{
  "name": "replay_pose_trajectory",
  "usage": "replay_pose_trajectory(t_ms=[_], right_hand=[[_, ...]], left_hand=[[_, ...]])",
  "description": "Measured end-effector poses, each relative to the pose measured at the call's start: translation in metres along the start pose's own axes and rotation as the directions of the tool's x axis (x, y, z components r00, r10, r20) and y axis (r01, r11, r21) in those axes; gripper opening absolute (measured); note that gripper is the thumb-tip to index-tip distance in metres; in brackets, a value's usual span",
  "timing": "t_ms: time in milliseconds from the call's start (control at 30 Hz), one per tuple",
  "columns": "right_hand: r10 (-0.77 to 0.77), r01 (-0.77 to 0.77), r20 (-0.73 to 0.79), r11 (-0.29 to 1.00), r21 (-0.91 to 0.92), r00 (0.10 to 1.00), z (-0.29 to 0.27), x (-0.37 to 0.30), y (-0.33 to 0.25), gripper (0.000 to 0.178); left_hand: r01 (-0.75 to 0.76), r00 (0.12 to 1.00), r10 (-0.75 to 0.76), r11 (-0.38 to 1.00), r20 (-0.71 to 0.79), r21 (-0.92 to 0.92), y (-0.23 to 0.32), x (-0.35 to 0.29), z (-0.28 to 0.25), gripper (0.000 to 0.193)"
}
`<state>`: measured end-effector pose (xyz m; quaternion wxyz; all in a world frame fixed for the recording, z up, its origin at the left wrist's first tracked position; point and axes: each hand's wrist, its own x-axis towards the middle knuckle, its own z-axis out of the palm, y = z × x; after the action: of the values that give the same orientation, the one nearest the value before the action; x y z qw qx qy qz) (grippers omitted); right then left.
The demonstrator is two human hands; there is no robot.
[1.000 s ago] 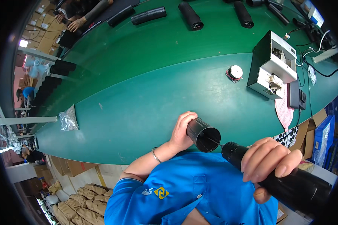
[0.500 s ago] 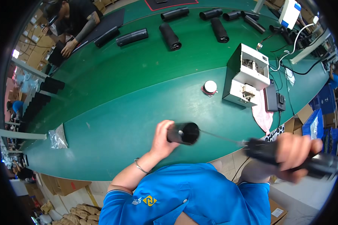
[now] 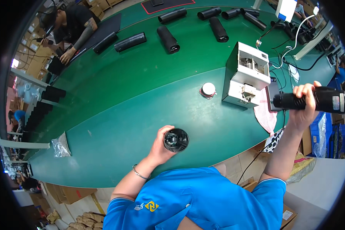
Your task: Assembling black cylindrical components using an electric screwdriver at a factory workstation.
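Note:
My left hand (image 3: 160, 147) is wrapped round a black cylinder (image 3: 176, 140) over the near part of the green table. Its open end is turned up, and small parts that look like a circuit board show inside. Off to the right, my right hand (image 3: 306, 99) grips a black electric screwdriver (image 3: 327, 100), held level with its narrow nose toward the left. I cannot make out its bit against the background. The nose hangs just right of a white-and-black screw feeder (image 3: 253, 65), apart from the cylinder.
A small round white part with a red rim (image 3: 208, 89) lies left of the feeder. Several black cylinders (image 3: 168, 40) lie along the far side. A pink cloth (image 3: 265, 115), cables and a clear bag (image 3: 60, 145) are on the table. A co-worker (image 3: 74, 28) works at the far left.
My right hand has swung up and away to the right with the screwdriver, its bit leaving the cylinder's mouth. My left hand has tilted the cylinder so its opening faces up.

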<state>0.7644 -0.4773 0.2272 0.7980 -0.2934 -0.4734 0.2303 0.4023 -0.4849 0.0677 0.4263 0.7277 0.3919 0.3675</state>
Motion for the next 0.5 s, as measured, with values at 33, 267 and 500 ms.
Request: replay_pose_trajectory(t_ms=[33, 267, 500], right_hand=[[0.042, -0.044, 0.027, 0.996, 0.072, 0.999, -0.003, -0.003, 0.001, 0.034], [0.021, -0.154, 0.224, 0.789, 0.594, 0.974, 0.039, -0.045, -0.063, 0.012], [-0.006, 0.006, 0.014, 0.999, 0.044, 1.0, -0.01, -0.014, -0.014, 0.03]], left_hand=[[-0.047, 0.996, 0.049, 0.999, -0.073, 0.024, -0.005, -0.003, 0.004, 0.07], [-0.042, 0.996, 0.05, 0.993, -0.068, 0.111, -0.004, -0.018, 0.01, 0.073], [-0.015, 0.996, 0.006, 0.994, -0.084, -0.111, -0.02, -0.02, 0.019, 0.065]])
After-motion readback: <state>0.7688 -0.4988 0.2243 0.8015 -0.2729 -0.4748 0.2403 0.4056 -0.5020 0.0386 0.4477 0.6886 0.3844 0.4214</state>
